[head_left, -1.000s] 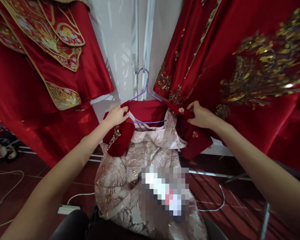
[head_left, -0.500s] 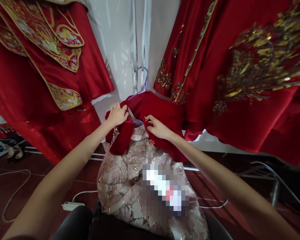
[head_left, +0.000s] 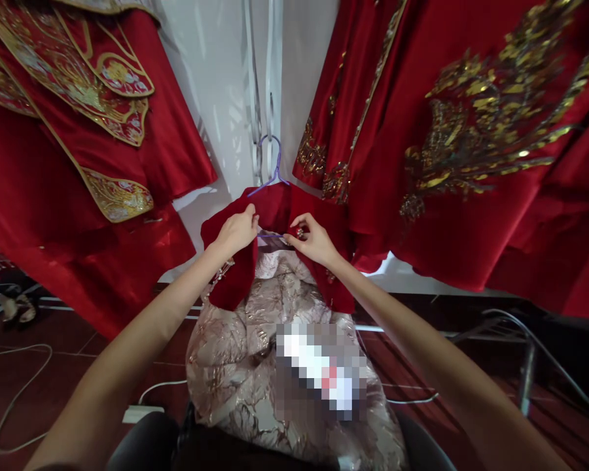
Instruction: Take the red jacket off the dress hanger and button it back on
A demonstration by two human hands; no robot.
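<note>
A short red velvet garment [head_left: 236, 281] hangs by its shoulders from a purple hanger [head_left: 278, 163], its front parted. My left hand [head_left: 238, 233] is closed on the left front edge, thumb and fingers together at the cloth. On the opposite edge my right hand [head_left: 316, 243] pinches the cloth beside a small beaded ornament [head_left: 300, 232]. The hanger's lower bar shows between the hands. Beaded trim [head_left: 222, 269] runs along the left side below my wrist. Under the garment, pale shiny quilted brocade fabric [head_left: 226, 347] spreads over my lap.
Red embroidered gowns hang on the left [head_left: 177, 131] and right [head_left: 461, 229]. A pixelated patch [head_left: 319, 373] covers something on the brocade. Shoes [head_left: 17, 311], white cable [head_left: 22, 392], a white plug block [head_left: 142, 413] and metal tube legs [head_left: 527, 373] are around the floor.
The garment's front has been spread wider, showing the hanger bar. My left hand has shifted slightly right and my right hand's fingers have come to a pinch at the edge.
</note>
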